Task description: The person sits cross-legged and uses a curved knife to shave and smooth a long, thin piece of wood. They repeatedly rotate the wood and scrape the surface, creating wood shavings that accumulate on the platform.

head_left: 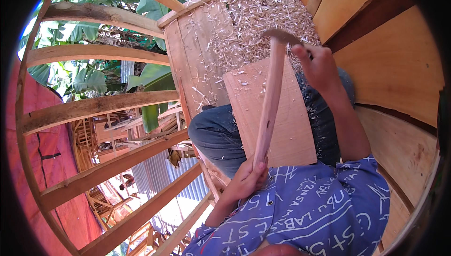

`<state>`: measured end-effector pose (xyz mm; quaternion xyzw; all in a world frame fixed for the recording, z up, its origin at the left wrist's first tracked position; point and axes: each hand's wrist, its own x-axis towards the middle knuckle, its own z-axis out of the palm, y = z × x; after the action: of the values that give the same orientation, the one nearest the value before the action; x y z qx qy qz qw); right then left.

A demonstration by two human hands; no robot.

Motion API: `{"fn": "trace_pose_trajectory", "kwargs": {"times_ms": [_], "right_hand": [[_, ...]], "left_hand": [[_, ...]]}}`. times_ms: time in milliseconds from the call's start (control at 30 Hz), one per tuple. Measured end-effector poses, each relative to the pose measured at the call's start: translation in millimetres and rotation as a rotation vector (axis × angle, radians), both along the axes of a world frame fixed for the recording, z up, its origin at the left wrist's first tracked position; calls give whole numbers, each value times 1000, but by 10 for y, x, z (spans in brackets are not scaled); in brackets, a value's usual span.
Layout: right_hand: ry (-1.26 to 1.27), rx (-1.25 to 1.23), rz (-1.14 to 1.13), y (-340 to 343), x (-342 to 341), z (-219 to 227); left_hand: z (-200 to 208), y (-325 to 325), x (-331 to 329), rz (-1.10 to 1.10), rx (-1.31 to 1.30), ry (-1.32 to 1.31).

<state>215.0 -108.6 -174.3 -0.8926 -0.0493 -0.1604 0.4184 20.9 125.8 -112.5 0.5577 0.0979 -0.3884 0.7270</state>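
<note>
My left hand (249, 178) grips the lower end of a long, slightly curved wooden strip (271, 101) that stands tilted up from my lap. My right hand (319, 66) holds a dark metal blade tool (281, 35) against the strip's upper end. A flat rectangular wooden board (291, 124) lies across my knees under the strip, dusted with shavings. I wear dark jeans and a blue patterned shirt.
Pale wood shavings (256, 16) cover the plank floor (188, 54) ahead. Curved wooden ribs (94, 108) form an open frame on the left, with banana leaves, a red tarp (37, 138) and corrugated roofing seen through it. Planked walls (394, 63) close off the right.
</note>
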Motion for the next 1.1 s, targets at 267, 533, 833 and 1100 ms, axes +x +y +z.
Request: {"fn": "trace_pose_trajectory", "kwargs": {"times_ms": [267,533,833,1100], "right_hand": [[109,152,-49,-240,-65,140],[71,-95,7,0,-101,193],[159,136,-18,-121,-209,-42],[398,45,99,70,-507,-34]], "left_hand": [[-46,334,13,130,-184,185],[-44,238,-85,-13,-182,189],[-254,469,-105,74,-351,307],[-619,753,-345,83,-436,641]]}}
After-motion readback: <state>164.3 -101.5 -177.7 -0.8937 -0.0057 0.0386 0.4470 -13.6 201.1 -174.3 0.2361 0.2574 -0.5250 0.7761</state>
